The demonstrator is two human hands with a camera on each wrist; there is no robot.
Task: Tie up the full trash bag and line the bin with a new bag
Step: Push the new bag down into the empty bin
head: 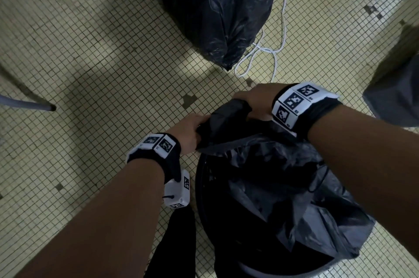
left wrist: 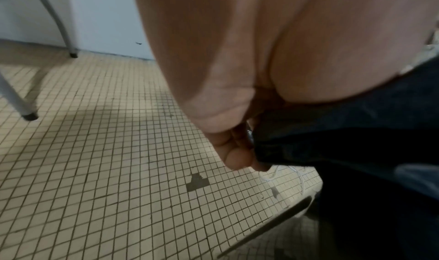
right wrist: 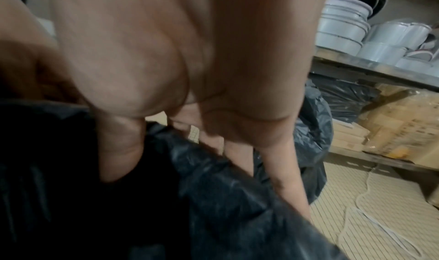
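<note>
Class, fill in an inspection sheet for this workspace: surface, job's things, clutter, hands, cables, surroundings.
Surface: tiled floor, some tiles missing.
Job's things: full trash bag on the floor; new bag half draped over the bin.
Clutter: nothing seen.
Hands: left hand and right hand both grip the new bag's edge.
Cables: white cord loose beside the full trash bag.
Surroundings: chair leg; shelf with stacked white containers.

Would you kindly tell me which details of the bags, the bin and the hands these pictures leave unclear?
- Full trash bag: its top is cut off by the head view's upper edge, so a knot cannot be confirmed.
- Bin: its inside is hidden by the new bag and darkness.
- Left hand: its fingertips are buried in the folds.
- Right hand: the wrist view is blurred, so its grip is unclear.
</note>
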